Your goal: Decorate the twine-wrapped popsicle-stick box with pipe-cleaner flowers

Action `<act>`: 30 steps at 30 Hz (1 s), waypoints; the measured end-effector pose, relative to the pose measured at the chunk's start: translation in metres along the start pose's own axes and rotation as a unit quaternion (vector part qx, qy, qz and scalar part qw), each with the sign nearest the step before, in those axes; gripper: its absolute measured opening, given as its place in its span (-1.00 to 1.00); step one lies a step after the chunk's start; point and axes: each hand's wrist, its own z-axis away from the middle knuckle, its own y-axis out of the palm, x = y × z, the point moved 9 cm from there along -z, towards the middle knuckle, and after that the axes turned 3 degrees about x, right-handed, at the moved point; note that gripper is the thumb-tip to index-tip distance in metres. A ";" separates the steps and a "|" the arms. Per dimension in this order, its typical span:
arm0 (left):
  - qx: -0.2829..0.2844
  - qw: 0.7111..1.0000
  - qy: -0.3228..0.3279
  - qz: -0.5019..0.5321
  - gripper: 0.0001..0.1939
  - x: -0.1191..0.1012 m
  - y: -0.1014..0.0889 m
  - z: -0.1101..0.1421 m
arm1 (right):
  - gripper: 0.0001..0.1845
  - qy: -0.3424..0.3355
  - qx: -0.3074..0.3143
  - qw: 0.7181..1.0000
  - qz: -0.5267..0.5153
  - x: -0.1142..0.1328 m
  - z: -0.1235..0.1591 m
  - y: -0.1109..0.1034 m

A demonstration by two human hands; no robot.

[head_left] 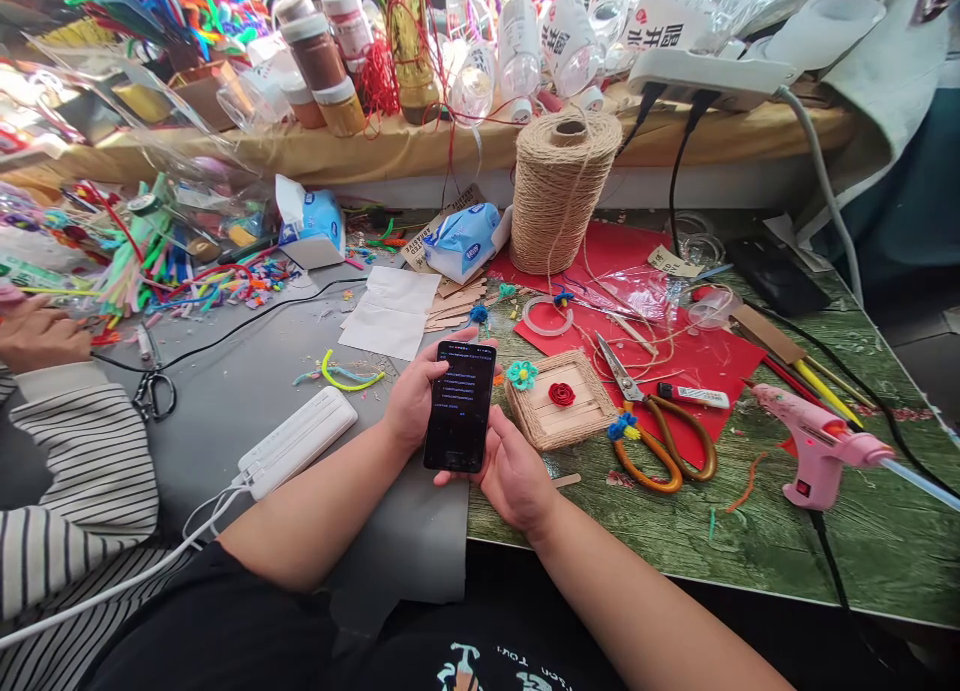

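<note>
A black smartphone (459, 416) with lines of light text on a dark screen is held upright between both hands. My left hand (411, 396) grips its left edge, the thumb lying over the upper part of the screen. Along the lower right side my right hand (517, 466) is closed around the phone, its fingers partly hidden behind it. Just right of the phone lies a small wooden-stick tray (574, 426) edged with twine, bearing a red rose (562, 395) and a teal flower (522, 375). Orange-handled scissors (660, 441) lie beside the tray, a blue-and-yellow pipe-cleaner flower (624, 427) at their handle.
A pink glue gun (821, 441) sits at the right. A big twine spool (559, 196) stands behind red paper (705, 346). Left are a white power strip (300, 443), a black cable (251, 321) and a co-worker's hand (45, 336). Bottles and jars line the back shelf (262, 156).
</note>
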 end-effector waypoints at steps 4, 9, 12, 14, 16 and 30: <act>0.007 1.000 0.006 -0.013 -0.42 -0.001 0.000 -0.001 | -0.47 0.005 -0.003 1.000 0.005 -0.001 0.001 -0.001; 0.026 0.999 0.003 -0.032 -0.28 0.000 0.001 -0.001 | -0.43 0.011 -0.008 1.000 0.009 -0.004 0.000 -0.004; 0.054 0.998 0.001 -0.026 -0.23 -0.001 0.009 0.000 | -0.43 0.009 -0.007 1.000 0.008 -0.004 -0.001 -0.005; 0.058 0.998 0.003 -0.020 -0.29 -0.003 0.012 0.001 | -0.44 0.011 -0.009 1.000 0.007 -0.004 -0.001 -0.005; 0.051 0.999 0.003 -0.018 -0.34 -0.003 0.013 0.001 | -0.44 0.014 -0.011 1.000 0.006 -0.004 -0.001 -0.005; 0.010 1.000 -0.010 -0.018 -0.42 0.002 0.001 -0.001 | -0.45 0.010 -0.007 1.000 0.010 -0.003 0.000 -0.003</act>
